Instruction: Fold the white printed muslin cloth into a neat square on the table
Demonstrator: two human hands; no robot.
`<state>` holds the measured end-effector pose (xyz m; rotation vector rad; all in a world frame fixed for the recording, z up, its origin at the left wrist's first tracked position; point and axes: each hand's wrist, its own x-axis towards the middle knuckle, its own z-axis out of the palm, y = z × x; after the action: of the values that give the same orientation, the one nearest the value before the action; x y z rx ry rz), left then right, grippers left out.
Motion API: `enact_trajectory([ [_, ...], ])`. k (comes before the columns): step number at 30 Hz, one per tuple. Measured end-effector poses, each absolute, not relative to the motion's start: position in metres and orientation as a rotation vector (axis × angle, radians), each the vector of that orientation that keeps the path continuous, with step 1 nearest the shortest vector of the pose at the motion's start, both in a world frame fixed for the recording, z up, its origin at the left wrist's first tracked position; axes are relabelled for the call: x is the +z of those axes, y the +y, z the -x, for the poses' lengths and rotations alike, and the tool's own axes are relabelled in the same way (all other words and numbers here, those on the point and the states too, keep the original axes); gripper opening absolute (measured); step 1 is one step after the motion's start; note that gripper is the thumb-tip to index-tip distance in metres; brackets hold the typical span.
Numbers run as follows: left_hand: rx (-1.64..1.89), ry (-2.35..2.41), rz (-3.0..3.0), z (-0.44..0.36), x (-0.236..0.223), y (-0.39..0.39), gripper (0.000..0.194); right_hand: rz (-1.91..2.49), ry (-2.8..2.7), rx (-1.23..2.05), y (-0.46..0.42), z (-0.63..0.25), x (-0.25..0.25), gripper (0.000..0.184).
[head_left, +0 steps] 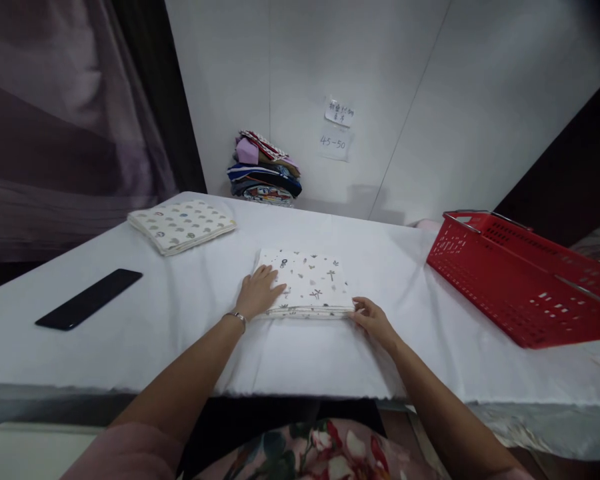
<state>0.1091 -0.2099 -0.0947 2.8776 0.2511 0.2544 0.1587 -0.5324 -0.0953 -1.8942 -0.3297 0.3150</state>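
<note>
A folded white cloth [310,283] with small dark prints, palm trees among them, lies in front of me on the table, its layered edge towards me. My left hand [261,292] rests flat on its left side with the fingers stretched out. At the near right corner, my right hand [373,320] pinches the cloth's edge between thumb and fingers. Another folded cloth [183,225], cream with rows of small arched prints, lies at the back left of the table, apart from both hands.
A flat black slab [90,299] lies on the left of the white-covered table [180,360]. A red perforated basket [520,273] with metal handles stands at the right. Behind the table's far edge is a stack of folded fabrics [265,170]. Paper notes [336,143] hang on the wall.
</note>
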Motion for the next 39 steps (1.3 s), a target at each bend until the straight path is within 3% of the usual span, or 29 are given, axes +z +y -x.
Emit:
enact_trajectory([
  [18,0.272,0.282,-2.864,-0.107,-0.091,-0.212,0.054,2.025,-0.569,-0.16,-0.528,-0.158,-0.115,0.027],
  [23,0.335,0.275,-2.83,-0.106,-0.091,-0.211,0.049,2.108,-0.598,-0.154,-0.53,-0.159,-0.12,0.021],
  [31,0.425,0.273,-2.78,-0.106,-0.099,-0.208,0.043,2.169,-0.685,-0.097,-0.535,-0.164,-0.113,0.022],
  [39,0.389,0.283,-2.8,-0.104,-0.094,-0.211,0.043,2.334,-0.96,-0.266,-0.52,-0.153,-0.086,0.025],
])
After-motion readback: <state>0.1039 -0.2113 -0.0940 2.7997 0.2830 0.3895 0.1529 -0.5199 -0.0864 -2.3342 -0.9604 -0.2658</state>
